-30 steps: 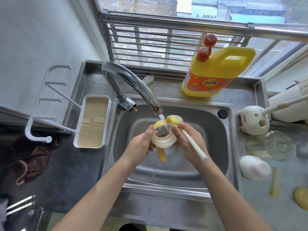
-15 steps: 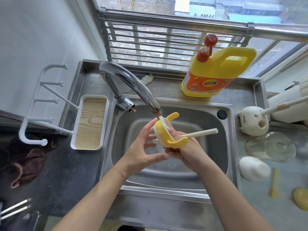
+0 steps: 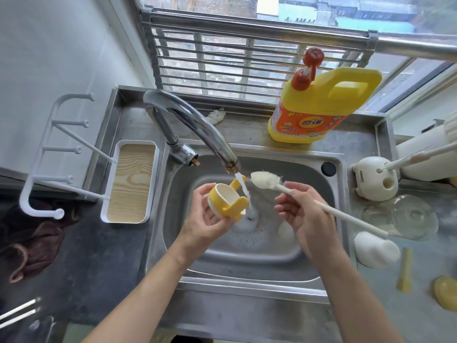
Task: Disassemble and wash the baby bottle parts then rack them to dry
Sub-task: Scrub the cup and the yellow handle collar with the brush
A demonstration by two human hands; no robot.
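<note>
The left hand (image 3: pixel 207 220) grips the yellow handle ring (image 3: pixel 228 201), thumb on one side and fingers curled underneath. It holds the ring above the sink (image 3: pixel 247 289) basin, with one handle touching the water stream (image 3: pixel 243 190) from the tap (image 3: pixel 193 120). The right hand (image 3: pixel 303 216) pinches the brush (image 3: pixel 265 179) by its white stem, with the bristle head raised just right of the stream and apart from the ring.

A pale round piece (image 3: pixel 285 230) in the basin is partly hidden by the right hand, so I cannot tell what it is.

A soap jug (image 3: pixel 321 107) stands on the sink's back edge and a drying rack (image 3: pixel 131 181) at its left edge. On the counter to the right are a brush holder (image 3: pixel 376 178), a clear dome (image 3: pixel 408 216), a white rounded piece (image 3: pixel 376 248), a yellow stick (image 3: pixel 405 273) and a yellow cap (image 3: pixel 445 293).
</note>
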